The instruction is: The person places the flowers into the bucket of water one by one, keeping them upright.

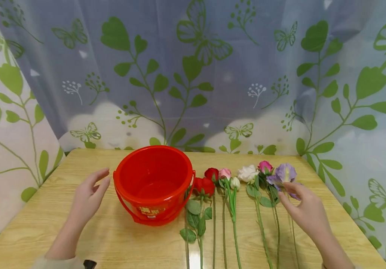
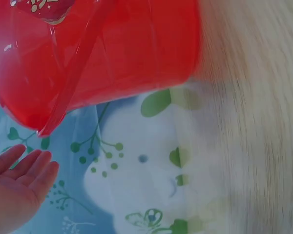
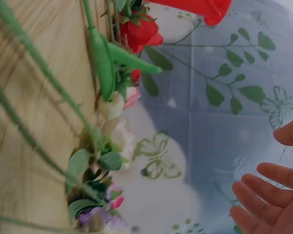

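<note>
A red plastic bucket [image 1: 154,183] stands upright on the wooden table, its handle lowered against the side. To its left my left hand [image 1: 86,198] hovers, apart from it, with relaxed fingers and nothing held. My right hand [image 1: 305,211] is over the purple iris [image 1: 285,173] at the right end of a row of flowers. In the right wrist view its fingers [image 3: 259,195] are spread and hold nothing. The row also has a magenta rose [image 1: 265,166], a white rose [image 1: 247,173], a white tulip [image 1: 235,183], a pink flower [image 1: 224,173] and red roses [image 1: 204,186].
Long green stems [image 1: 235,235] run towards the table's near edge. Behind the table [image 1: 129,246] hangs a blue and white curtain [image 1: 166,74] printed with leaves and butterflies, and similar cloth closes both sides. A small black object [image 1: 89,264] lies by the left sleeve.
</note>
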Motion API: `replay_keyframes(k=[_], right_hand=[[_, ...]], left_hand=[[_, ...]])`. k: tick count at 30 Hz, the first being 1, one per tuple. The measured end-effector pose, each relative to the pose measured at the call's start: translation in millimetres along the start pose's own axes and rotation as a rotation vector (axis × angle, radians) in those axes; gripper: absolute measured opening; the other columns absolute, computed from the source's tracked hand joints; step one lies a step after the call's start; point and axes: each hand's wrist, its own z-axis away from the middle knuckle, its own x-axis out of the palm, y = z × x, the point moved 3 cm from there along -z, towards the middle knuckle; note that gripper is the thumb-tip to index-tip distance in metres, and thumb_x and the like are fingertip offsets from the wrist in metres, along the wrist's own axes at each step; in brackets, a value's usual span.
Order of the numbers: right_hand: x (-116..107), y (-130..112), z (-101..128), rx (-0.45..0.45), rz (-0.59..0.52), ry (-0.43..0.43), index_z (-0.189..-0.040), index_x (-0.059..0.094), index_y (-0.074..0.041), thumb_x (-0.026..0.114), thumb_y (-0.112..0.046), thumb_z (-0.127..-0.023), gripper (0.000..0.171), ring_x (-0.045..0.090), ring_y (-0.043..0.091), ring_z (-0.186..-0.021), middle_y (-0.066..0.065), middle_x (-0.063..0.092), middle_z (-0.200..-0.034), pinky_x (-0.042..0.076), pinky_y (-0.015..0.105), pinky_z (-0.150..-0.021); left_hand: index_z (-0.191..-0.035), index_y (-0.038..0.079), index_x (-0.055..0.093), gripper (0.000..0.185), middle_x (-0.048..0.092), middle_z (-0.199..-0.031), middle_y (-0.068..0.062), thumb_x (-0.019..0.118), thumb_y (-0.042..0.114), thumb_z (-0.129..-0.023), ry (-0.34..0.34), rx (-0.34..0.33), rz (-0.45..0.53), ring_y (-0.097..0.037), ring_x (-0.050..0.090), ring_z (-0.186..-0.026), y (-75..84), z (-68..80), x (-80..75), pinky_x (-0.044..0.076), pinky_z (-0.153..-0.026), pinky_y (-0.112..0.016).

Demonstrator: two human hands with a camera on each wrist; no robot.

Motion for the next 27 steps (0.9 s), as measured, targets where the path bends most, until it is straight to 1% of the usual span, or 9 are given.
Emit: replay_keyframes(k=[2,4,8,11,14,18,20,24,27], right_hand=[[0,7,-1,0.023,-0.023,-0.016,-0.102,0.060,0.004,0.065,-0.013,-0.081,0.028,0.059,0.034,-0.083,0.021,0.061,-0.098,0.050,0.044,-0.068],[-1,14,-3,0.045,-0.043,-0.033,-0.103,0.059,0.005,0.064,-0.014,-0.081,0.030,0.059,0.032,-0.082,0.020,0.061,-0.097,0.051,0.039,-0.067],[-1,29,-6,0.098,-0.062,-0.095,-0.107,0.057,0.006,0.060,-0.020,-0.085,0.034,0.058,0.032,-0.083,0.021,0.061,-0.098,0.051,0.033,-0.067],[0,43,-7,0.161,-0.071,-0.163,-0.112,0.054,0.005,0.056,-0.025,-0.087,0.039,0.057,0.035,-0.088,0.023,0.059,-0.101,0.051,0.036,-0.066],[1,57,-5,0.234,-0.087,-0.228,-0.115,0.052,0.005,0.054,-0.030,-0.088,0.044,0.054,0.038,-0.093,0.025,0.057,-0.105,0.050,0.042,-0.067],[5,73,-1,0.293,-0.101,-0.287,-0.116,0.051,0.008,0.053,-0.033,-0.089,0.049,0.052,0.040,-0.095,0.026,0.055,-0.107,0.049,0.045,-0.070],[8,81,0,0.312,-0.106,-0.320,-0.116,0.049,0.010,0.052,-0.034,-0.089,0.052,0.051,0.041,-0.096,0.028,0.054,-0.108,0.049,0.044,-0.071],[14,97,3,0.372,-0.133,-0.392,-0.119,0.045,0.013,0.051,-0.036,-0.089,0.058,0.052,0.040,-0.095,0.031,0.051,-0.110,0.049,0.041,-0.071],[18,108,5,0.422,-0.180,-0.438,-0.119,0.041,0.016,0.051,-0.034,-0.089,0.060,0.053,0.039,-0.094,0.033,0.049,-0.112,0.050,0.038,-0.071]], left_hand=[[-0.118,-0.007,0.051,0.032,0.054,-0.114,-0.022,0.049,0.011,-0.091,-0.005,-0.019,0.034,-0.032,0.047,-0.107,-1.4,-2.6,2.0,0.033,-0.077,-0.001],[-0.119,-0.006,0.050,0.034,0.054,-0.115,-0.022,0.049,0.012,-0.091,-0.015,-0.041,0.071,-0.030,0.047,-0.108,-2.6,-4.3,4.3,0.033,-0.077,-0.002],[-0.122,-0.006,0.048,0.037,0.052,-0.118,-0.020,0.049,0.016,-0.092,-0.036,-0.088,0.145,-0.007,0.047,-0.108,-5.0,-5.8,8.6,0.035,-0.079,-0.004],[-0.123,-0.007,0.046,0.038,0.051,-0.119,-0.022,0.049,0.015,-0.091,-0.054,-0.100,0.211,0.005,0.044,-0.104,-5.1,-6.4,11.9,0.037,-0.079,-0.005],[-0.122,-0.009,0.046,0.038,0.050,-0.118,-0.024,0.050,0.012,-0.091,-0.068,-0.097,0.261,-0.003,0.046,-0.106,-4.4,-7.1,15.4,0.039,-0.079,-0.007],[-0.123,-0.010,0.045,0.040,0.050,-0.117,-0.023,0.051,0.012,-0.090,-0.087,-0.099,0.266,-0.017,0.046,-0.109,-5.7,-8.2,18.8,0.039,-0.079,-0.008],[-0.124,-0.009,0.044,0.041,0.050,-0.118,-0.023,0.051,0.014,-0.090,-0.099,-0.101,0.264,-0.014,0.045,-0.110,-7.2,-8.8,19.8,0.039,-0.079,-0.008],[-0.125,-0.009,0.043,0.042,0.048,-0.120,-0.022,0.052,0.014,-0.090,-0.109,-0.100,0.285,-0.004,0.044,-0.108,-9.5,-9.7,20.7,0.040,-0.079,-0.009],[-0.125,-0.009,0.043,0.043,0.047,-0.122,-0.023,0.053,0.014,-0.090,-0.114,-0.104,0.294,-0.002,0.044,-0.108,-10.4,-9.0,21.2,0.040,-0.079,-0.010]])
